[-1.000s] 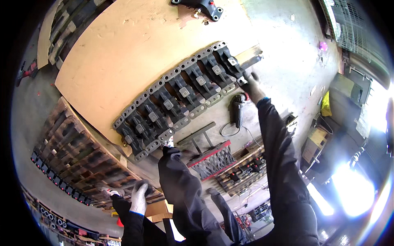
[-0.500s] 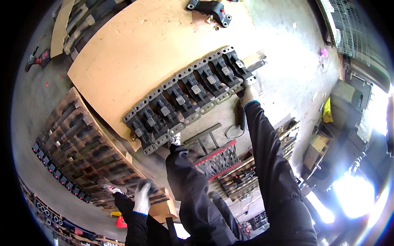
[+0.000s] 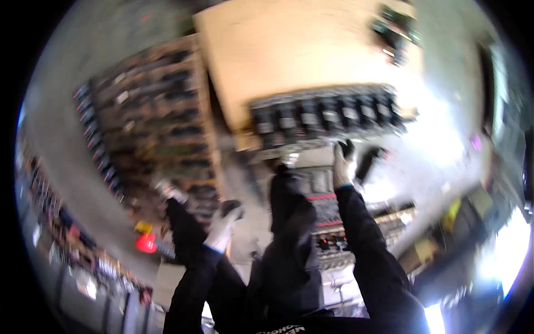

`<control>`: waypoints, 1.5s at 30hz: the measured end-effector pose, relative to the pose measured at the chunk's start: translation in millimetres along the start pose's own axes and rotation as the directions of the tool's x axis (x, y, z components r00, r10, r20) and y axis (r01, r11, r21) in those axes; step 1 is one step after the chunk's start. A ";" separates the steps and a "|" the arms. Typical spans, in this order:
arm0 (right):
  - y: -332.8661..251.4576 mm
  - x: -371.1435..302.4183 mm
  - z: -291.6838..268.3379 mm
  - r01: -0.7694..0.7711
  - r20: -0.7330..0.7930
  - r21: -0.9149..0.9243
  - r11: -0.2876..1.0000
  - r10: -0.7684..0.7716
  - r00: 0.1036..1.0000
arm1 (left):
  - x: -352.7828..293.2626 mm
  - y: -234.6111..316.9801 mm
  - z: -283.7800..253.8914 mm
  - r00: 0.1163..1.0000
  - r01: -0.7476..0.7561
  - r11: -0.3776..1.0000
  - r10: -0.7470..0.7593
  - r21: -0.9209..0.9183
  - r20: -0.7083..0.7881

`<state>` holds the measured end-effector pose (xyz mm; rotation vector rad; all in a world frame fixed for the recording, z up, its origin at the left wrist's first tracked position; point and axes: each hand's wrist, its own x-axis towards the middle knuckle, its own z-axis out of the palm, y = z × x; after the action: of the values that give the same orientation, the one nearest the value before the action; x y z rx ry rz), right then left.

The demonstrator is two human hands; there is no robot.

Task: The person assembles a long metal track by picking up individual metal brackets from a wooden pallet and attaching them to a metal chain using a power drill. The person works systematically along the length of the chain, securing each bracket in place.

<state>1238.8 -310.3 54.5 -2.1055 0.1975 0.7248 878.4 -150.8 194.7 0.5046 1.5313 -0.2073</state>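
A row of dark metal track links [image 3: 328, 114], joined by side plates with holes, lies along the near edge of a tan board [image 3: 300, 44]. My right hand [image 3: 344, 164], in a white glove with dark fingertips, is just below the row's near edge. Its fingers are stretched out and apart, with nothing seen in them. Lower left, my left hand [image 3: 222, 225] wears the same kind of glove and hangs beside the wooden pallet [image 3: 192, 94]. Its fingers look loosely extended and empty, though motion blurs them.
My shoes [image 3: 167, 189] show at the pallet and below the row. A dark metal bracket [image 3: 395, 33] lies on the board's far right. Beyond my left hand is a red object [image 3: 146, 243]. A red-edged rack [image 3: 322, 209] stands below my right hand.
My right hand has left the row's near right end and drawn back toward me. The view has turned and shifted, so the row looks more level. My left hand appears further right.
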 end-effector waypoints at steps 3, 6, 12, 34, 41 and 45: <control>-4.0 -63.2 55.8 -0.097 0.333 0.131 0.987 0.048 0.942 | -8.3 21.6 -16.1 0.971 -0.232 0.968 0.236 -0.096 0.031; -36.3 -133.5 109.6 -0.158 0.526 0.071 0.985 0.097 0.845 | -18.3 39.3 -65.9 0.955 -0.296 0.954 0.296 -0.044 -0.004; -42.9 -189.3 170.2 -0.069 0.775 -0.123 0.990 0.139 0.616 | -24.5 65.1 -194.9 0.893 -0.413 0.901 0.371 -0.136 -0.256; 8.2 -420.7 461.7 -0.110 0.635 -0.617 0.779 0.576 0.515 | 266.6 -28.5 -811.2 0.442 0.141 0.947 0.199 0.287 -0.875; 32.6 -413.5 475.6 -0.148 0.530 -0.695 0.704 0.640 0.556 | 320.1 -66.1 -865.7 0.566 -0.122 0.966 0.255 0.226 -0.784; 11.5 -414.0 468.3 -0.228 0.422 -0.721 0.655 0.675 0.605 | 320.9 -72.3 -863.9 0.620 -0.199 0.956 0.292 0.214 -0.728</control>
<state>697.2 1.7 70.4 -2.2067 0.1452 2.0926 85.4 220.8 -101.3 0.9734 2.2521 0.1712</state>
